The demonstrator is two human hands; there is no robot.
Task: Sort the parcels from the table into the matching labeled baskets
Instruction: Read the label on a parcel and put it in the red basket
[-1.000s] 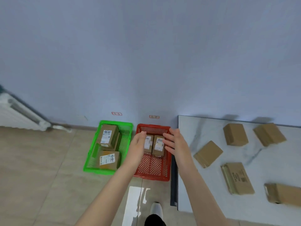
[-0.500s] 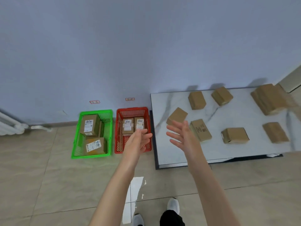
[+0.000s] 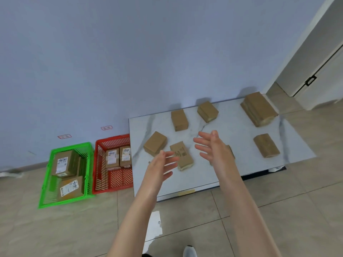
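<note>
Several brown cardboard parcels lie on the low marble table (image 3: 232, 175). One printed parcel (image 3: 184, 156) lies between my hands, another parcel (image 3: 155, 143) just left of it. My left hand (image 3: 161, 165) and my right hand (image 3: 213, 148) hover open over the table, palms facing each other, holding nothing. A further parcel (image 3: 231, 151) is mostly hidden behind my right hand. On the floor to the left, the red basket (image 3: 101, 182) holds two labelled parcels (image 3: 118, 157) and the green basket (image 3: 47, 199) holds labelled parcels (image 3: 64, 164).
Small red labels on the wall (image 3: 106, 127) (image 3: 64, 136) sit above the baskets. More parcels lie at the table's back (image 3: 179, 120) (image 3: 207, 111), a large one (image 3: 259, 108) at the back right and one (image 3: 266, 145) at the right. A door stands far right.
My view and both hands have swung right from above the red basket to over the table. Both hands stay empty.
</note>
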